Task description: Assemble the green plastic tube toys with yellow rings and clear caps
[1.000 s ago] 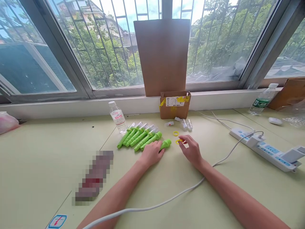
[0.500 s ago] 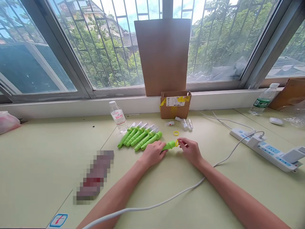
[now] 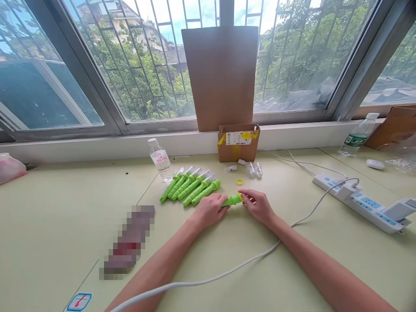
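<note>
My left hand (image 3: 212, 209) is closed around a green ribbed plastic tube (image 3: 232, 200), whose threaded end points right. At that end my right hand (image 3: 258, 204) pinches a yellow ring (image 3: 240, 196), which touches the tube's mouth; whether it sits over the thread I cannot tell. Just beyond, another yellow ring (image 3: 239, 182) lies flat on the table. Left of my hands rests a row of several similar green tubes (image 3: 191, 186), most with clear caps on their ends. The nearest one in the row (image 3: 206, 192) has no clear cap.
Clear plastic caps (image 3: 254, 170) and small white pieces (image 3: 231, 168) lie before a cardboard box (image 3: 238, 149). A water bottle (image 3: 161, 161) stands behind the row. One white cable (image 3: 227, 274) passes over the table near my forearms, toward a power strip (image 3: 364, 203) at right.
The yellow ring in my right hand has come up against the tube's threaded end and tilted. The tube has shifted slightly; the row of green tubes stays put.
</note>
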Motion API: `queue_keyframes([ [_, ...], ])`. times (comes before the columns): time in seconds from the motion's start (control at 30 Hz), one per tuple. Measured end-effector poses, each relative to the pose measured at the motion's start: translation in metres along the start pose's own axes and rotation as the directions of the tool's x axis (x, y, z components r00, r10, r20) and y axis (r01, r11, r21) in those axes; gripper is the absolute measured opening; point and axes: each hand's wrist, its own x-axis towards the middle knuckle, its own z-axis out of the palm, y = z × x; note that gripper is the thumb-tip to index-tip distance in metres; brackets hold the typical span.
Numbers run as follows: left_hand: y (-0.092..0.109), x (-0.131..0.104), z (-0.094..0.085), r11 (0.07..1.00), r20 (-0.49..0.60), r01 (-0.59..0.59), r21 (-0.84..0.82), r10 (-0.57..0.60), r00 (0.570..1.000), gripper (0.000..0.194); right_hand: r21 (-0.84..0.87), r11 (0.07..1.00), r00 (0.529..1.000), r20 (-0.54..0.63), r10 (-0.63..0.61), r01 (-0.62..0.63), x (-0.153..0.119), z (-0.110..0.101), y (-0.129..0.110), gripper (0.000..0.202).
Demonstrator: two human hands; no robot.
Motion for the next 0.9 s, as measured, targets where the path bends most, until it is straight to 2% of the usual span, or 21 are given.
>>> queue_keyframes([
  [0.57,0.0003,0.0007,0.0022,0.999,-0.059,0.035,0.005,-0.034,0.998,0.023,0.052,0.998,1.000,0.015,0.025,-0.025,0.0010,0.0004,-0.0028,0.031],
  [0.9,-0.0006,0.0008,0.0038,0.998,-0.094,0.036,-0.049,-0.040,0.995,0.028,0.070,0.998,0.999,0.054,0.007,-0.011,0.0001,-0.0008,-0.0067,0.042],
])
